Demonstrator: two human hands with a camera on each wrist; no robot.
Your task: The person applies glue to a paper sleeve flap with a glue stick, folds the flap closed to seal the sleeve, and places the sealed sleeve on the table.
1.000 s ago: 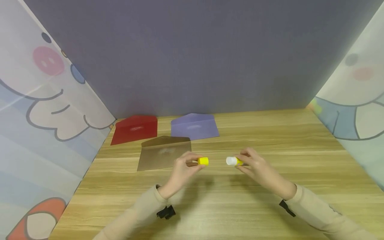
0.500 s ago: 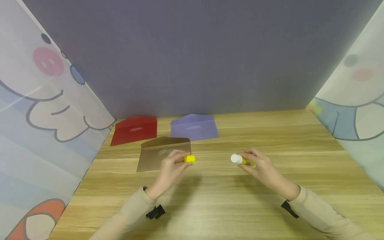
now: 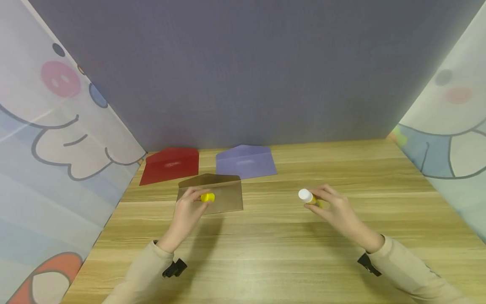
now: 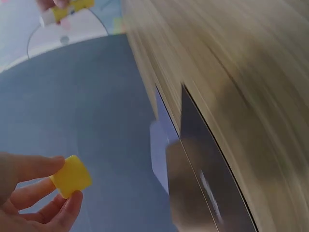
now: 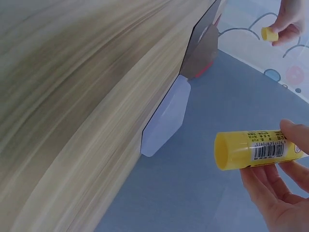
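Observation:
My left hand [image 3: 186, 213] pinches a small yellow cap [image 3: 207, 197] between thumb and fingertips. In the head view the hand and cap overlap a brown envelope [image 3: 224, 198]; in the left wrist view the cap [image 4: 72, 176] shows raised above the table. My right hand [image 3: 339, 213] holds a glue stick [image 3: 305, 195], its white end tilted up toward the left. The right wrist view shows its yellow barcoded tube [image 5: 256, 150] gripped between thumb and fingers, with the white end hidden there.
A red envelope [image 3: 171, 166] and a purple envelope [image 3: 247, 162] lie at the back of the wooden table [image 3: 341, 164], flaps raised toward the grey back panel [image 3: 258, 76]. Pale marks show on both. Cartoon-printed sheets [image 3: 72, 139] flank the table.
My left hand has moved left with the yellow cap, over the brown envelope. My right hand has shifted slightly right, tipping the glue stick's white end more upward. The envelopes look almost unmoved.

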